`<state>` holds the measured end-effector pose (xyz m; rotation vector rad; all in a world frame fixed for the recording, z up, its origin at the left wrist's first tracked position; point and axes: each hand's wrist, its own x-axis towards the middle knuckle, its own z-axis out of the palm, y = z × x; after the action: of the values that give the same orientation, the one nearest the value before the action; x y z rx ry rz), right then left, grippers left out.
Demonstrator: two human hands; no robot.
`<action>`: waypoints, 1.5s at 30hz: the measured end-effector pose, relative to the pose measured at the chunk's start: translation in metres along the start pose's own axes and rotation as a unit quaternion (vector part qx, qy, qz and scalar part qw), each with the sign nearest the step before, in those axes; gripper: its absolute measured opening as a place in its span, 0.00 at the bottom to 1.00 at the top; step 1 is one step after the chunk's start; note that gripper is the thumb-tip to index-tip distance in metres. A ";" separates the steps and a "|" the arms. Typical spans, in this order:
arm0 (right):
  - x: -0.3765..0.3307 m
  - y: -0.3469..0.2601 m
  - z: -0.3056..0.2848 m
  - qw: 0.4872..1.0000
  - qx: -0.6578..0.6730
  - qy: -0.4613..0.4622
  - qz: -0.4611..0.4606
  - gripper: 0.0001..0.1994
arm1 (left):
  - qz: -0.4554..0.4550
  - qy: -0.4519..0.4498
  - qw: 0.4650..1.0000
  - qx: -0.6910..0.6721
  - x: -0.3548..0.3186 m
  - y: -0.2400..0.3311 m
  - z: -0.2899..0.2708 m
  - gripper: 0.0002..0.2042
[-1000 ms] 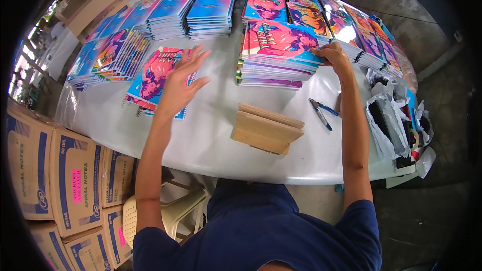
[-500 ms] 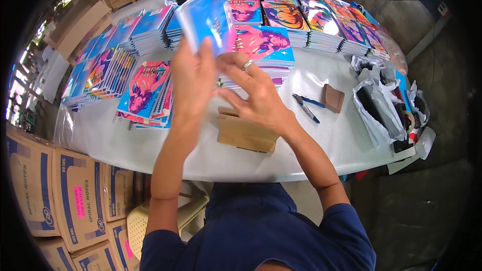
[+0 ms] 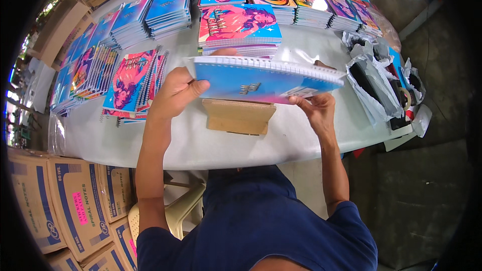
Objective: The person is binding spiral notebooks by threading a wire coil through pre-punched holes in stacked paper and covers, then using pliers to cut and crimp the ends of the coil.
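A blue-covered notebook [image 3: 251, 84], a row of small holes along its top edge, is held level above the table between both hands. My left hand [image 3: 175, 93] is closed on its left end, thumb across the cover. At the right end my right hand [image 3: 319, 113] pinches the lower edge, with some fingers hidden behind. Just under the notebook, a folded brown cardboard piece [image 3: 238, 120] stands on the white table [image 3: 191, 145]. Beyond it lies a stack of pink and blue notebooks [image 3: 241, 25], partly covered by the held one.
Spiral-bound notebooks [image 3: 131, 78] lie piled at the left. Further stacks of notebooks [image 3: 168, 7] line the far side. White wrapping with black coils [image 3: 369, 83] and a tape roll [image 3: 404, 98] are at the right edge. Cardboard boxes [image 3: 75, 200] and a cream chair [image 3: 178, 208] stand at lower left.
The notebook has come down from upright at the far left to level in front of me. My right hand has moved right and taken its other end.
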<state>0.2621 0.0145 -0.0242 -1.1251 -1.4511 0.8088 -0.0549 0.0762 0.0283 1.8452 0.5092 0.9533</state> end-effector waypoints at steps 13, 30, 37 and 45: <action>-0.027 0.046 0.026 0.994 -0.064 -0.092 0.010 0.27 | -0.035 0.208 0.968 -0.136 -0.040 -0.079 0.033 0.53; 0.071 0.141 -0.227 0.727 -0.660 0.181 0.067 0.09 | -0.065 0.339 0.937 -0.051 -0.067 -0.087 0.015 0.57; 0.078 0.170 -0.244 0.648 -0.753 0.108 -0.024 0.09 | -0.054 0.360 0.931 -0.032 -0.069 -0.057 0.021 0.50; 0.086 0.139 -0.261 0.688 -0.719 0.091 0.012 0.10 | -0.014 0.352 0.935 0.026 -0.061 -0.034 0.020 0.39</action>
<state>0.5484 0.1155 -0.0737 -2.2430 -1.8215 -0.7220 -0.0737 0.0380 -0.0304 1.4930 0.9933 1.5965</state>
